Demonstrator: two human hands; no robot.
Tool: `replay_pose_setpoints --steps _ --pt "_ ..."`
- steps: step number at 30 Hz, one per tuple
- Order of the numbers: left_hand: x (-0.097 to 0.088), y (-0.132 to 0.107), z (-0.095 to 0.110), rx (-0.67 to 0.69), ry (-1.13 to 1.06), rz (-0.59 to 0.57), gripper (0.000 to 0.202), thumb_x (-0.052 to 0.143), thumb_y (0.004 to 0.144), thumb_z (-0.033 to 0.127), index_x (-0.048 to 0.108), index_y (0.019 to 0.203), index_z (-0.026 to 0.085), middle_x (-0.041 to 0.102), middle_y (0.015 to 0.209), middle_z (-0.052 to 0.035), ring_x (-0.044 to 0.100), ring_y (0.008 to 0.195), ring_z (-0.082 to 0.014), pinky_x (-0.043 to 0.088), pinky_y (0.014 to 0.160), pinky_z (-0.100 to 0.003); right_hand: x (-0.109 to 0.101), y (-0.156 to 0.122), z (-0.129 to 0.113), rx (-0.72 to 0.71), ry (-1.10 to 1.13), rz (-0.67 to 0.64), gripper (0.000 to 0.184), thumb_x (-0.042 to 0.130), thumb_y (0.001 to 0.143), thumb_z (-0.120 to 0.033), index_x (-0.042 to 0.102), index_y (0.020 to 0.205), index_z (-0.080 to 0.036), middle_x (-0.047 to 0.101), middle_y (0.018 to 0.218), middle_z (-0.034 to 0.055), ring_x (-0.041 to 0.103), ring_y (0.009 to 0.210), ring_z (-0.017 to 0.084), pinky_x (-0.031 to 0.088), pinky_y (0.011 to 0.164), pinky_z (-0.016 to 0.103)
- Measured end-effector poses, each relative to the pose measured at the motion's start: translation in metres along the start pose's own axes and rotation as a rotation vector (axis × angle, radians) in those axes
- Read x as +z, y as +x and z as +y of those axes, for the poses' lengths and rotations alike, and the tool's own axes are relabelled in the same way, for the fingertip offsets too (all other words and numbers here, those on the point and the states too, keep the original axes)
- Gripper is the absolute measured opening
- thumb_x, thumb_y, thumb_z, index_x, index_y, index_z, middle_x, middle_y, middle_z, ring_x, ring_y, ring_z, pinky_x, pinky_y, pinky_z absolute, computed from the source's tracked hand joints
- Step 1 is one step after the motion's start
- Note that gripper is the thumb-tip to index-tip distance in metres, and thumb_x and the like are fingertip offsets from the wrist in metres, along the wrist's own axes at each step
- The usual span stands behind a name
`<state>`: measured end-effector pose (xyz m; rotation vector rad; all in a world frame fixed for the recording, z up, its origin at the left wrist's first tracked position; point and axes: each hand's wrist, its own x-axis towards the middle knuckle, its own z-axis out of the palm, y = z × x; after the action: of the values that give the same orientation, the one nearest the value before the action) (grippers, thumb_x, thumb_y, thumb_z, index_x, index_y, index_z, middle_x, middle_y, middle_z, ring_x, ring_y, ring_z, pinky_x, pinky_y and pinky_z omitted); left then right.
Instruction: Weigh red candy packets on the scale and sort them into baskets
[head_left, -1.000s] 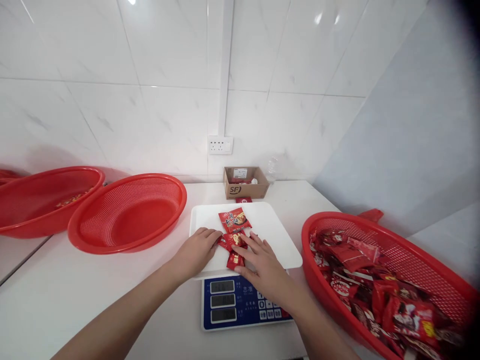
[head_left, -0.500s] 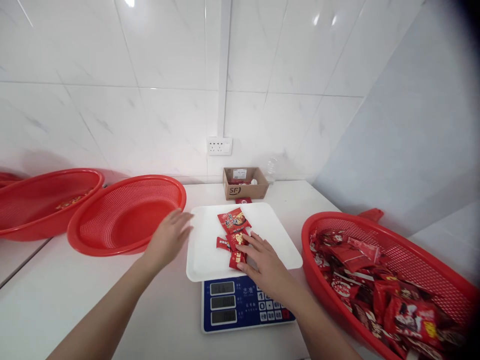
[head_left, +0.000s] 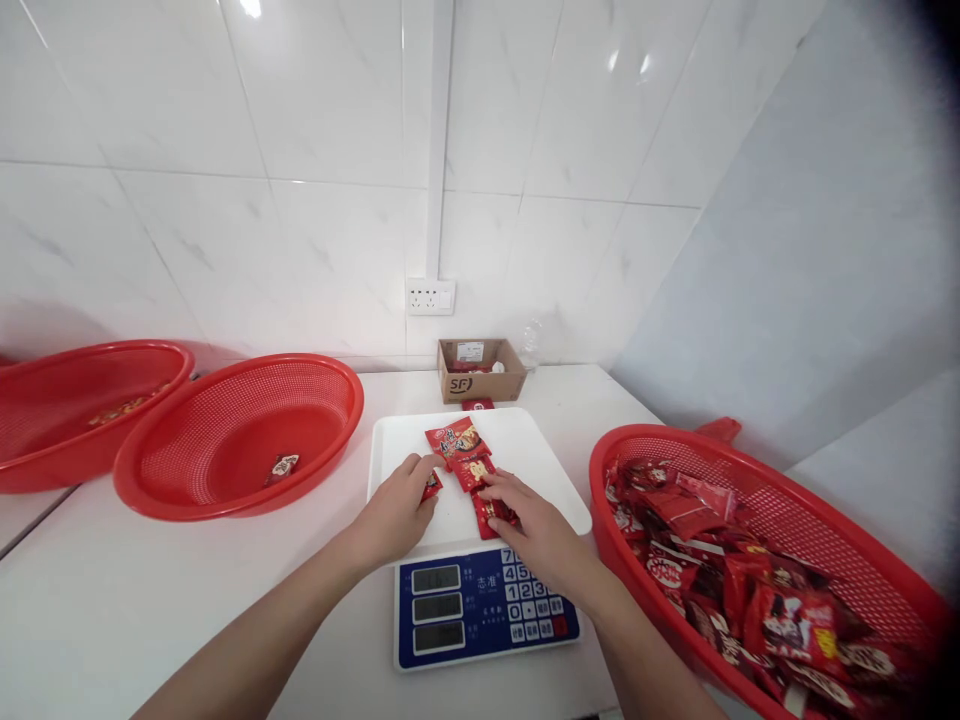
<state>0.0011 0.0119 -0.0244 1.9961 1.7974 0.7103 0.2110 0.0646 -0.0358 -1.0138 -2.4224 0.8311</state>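
A white weighing tray sits on a blue digital scale, with several red snack packets on it. My left hand pinches a small red packet at the tray's left side. On the right, my right hand has its thumb and fingers closed on a red packet near the tray's front. Just beyond, a red packet with gold print and a larger red packet lie overlapping, untouched.
Left of the scale, a red basket holds one small wrapped sweet; another red basket is farther left. A red basket full of packets stands at right. Behind the tray are a cardboard box and a red packet.
My left hand has come from the tray's left edge onto the tray and grasped the small packet. A wrapped sweet now lies in the middle basket. The packet under my right hand has shifted right.
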Motion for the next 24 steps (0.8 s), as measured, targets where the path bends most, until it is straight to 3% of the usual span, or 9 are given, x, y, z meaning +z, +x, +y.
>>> replay_pose_setpoints --steps 4,7,11,15,20,24 --pt "0.004 0.004 0.004 0.026 -0.1 0.013 0.04 0.037 0.083 0.009 0.048 0.12 0.022 0.053 0.11 -0.0076 0.057 0.098 -0.0187 0.047 0.085 -0.032 0.001 0.003 -0.002 -0.11 0.056 -0.062 0.037 0.042 0.081 -0.006 0.059 0.108 -0.024 0.057 0.127 0.001 0.03 0.135 0.017 0.03 0.109 0.04" --pt "0.009 0.01 0.011 0.042 -0.001 -0.031 0.032 0.033 0.09 0.017 0.052 0.115 0.022 0.053 0.11 -0.0079 0.055 0.102 -0.0199 0.046 0.086 -0.033 0.002 0.004 -0.003 -0.15 0.066 -0.076 0.035 0.042 0.079 -0.004 0.062 0.1 -0.024 0.06 0.122 0.0 0.031 0.134 0.016 0.032 0.108 0.038" --pt "0.015 0.015 0.017 0.016 0.128 -0.088 0.028 0.045 0.087 0.024 0.052 0.114 0.02 0.054 0.113 -0.0105 0.053 0.106 -0.026 0.046 0.084 -0.038 -0.001 0.001 -0.004 -0.148 0.061 -0.097 0.027 0.051 0.081 -0.014 0.062 0.103 -0.024 0.056 0.127 0.002 0.031 0.135 0.019 0.032 0.108 0.041" --pt "0.014 0.014 0.015 -0.055 0.137 -0.095 0.039 0.045 0.083 0.017 0.046 0.122 0.019 0.057 0.111 -0.013 0.058 0.099 -0.0283 0.047 0.077 -0.039 -0.005 -0.003 -0.003 -0.088 0.08 -0.099 0.023 0.057 0.08 -0.023 0.062 0.103 -0.025 0.058 0.124 0.0028 0.033 0.133 0.021 0.033 0.107 0.042" --pt "0.004 0.006 0.008 -0.115 0.051 -0.092 0.05 0.046 0.082 0.021 0.035 0.131 0.026 0.065 0.101 -0.0043 0.063 0.09 -0.0219 0.046 0.07 -0.03 -0.007 -0.003 -0.002 -0.041 0.108 -0.059 0.016 0.054 0.079 -0.018 0.063 0.091 -0.025 0.058 0.124 0.0026 0.035 0.132 0.023 0.033 0.105 0.045" --pt "-0.025 -0.001 0.0 -0.207 0.063 0.086 0.045 0.044 0.084 0.026 0.037 0.129 0.025 0.067 0.098 -0.0043 0.064 0.087 -0.0232 0.045 0.066 -0.03 -0.005 -0.002 0.0 -0.008 0.105 -0.041 0.015 0.053 0.08 -0.019 0.062 0.091 -0.024 0.056 0.127 0.0037 0.033 0.133 0.022 0.031 0.107 0.045"
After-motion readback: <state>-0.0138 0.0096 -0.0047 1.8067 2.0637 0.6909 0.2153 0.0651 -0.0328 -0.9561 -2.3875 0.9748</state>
